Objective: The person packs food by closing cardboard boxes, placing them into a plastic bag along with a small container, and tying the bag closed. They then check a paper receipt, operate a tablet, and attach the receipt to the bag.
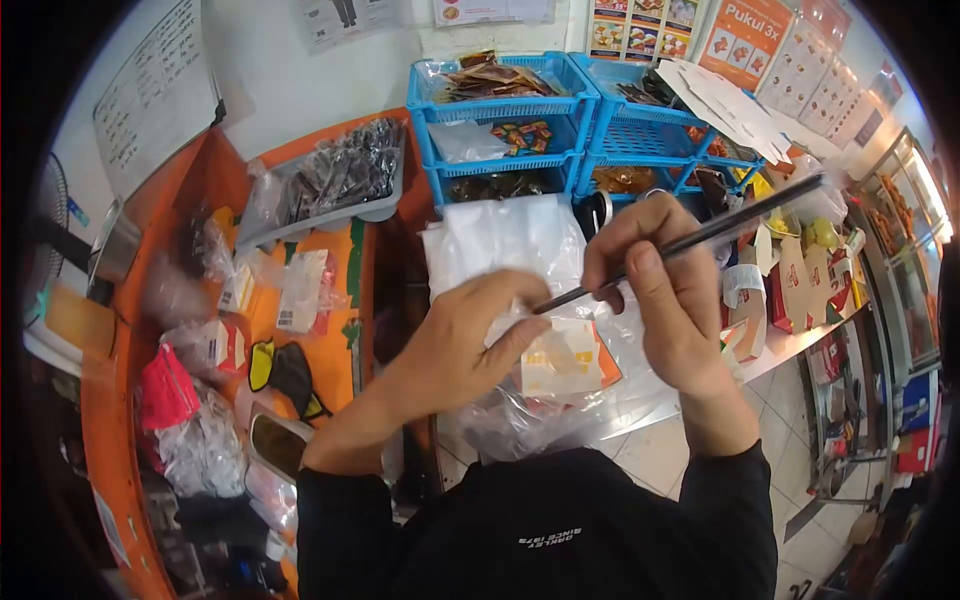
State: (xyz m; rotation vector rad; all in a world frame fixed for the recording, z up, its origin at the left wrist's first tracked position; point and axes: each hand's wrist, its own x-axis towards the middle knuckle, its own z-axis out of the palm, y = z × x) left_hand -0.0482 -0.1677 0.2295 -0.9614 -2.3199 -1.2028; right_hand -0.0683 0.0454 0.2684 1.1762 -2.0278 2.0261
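Note:
Between my two hands runs a long, thin black stick, slanting up to the right, its far end a little blurred. Its exact kind does not show. My right hand is closed around its middle with thumb and fingers. The thumb and fingers of my left hand pinch its lower tip; this hand is slightly smeared by motion. Just beneath both hands a white and orange food box lies in a clear plastic bag. Behind it is a stack of white plastic bags.
Blue stacked baskets with packets stand at the back. On the left, an orange counter carries a grey tray of black packets, bagged boxes and a pink cloth item. Red-and-tan cartons and a glass food case are on the right.

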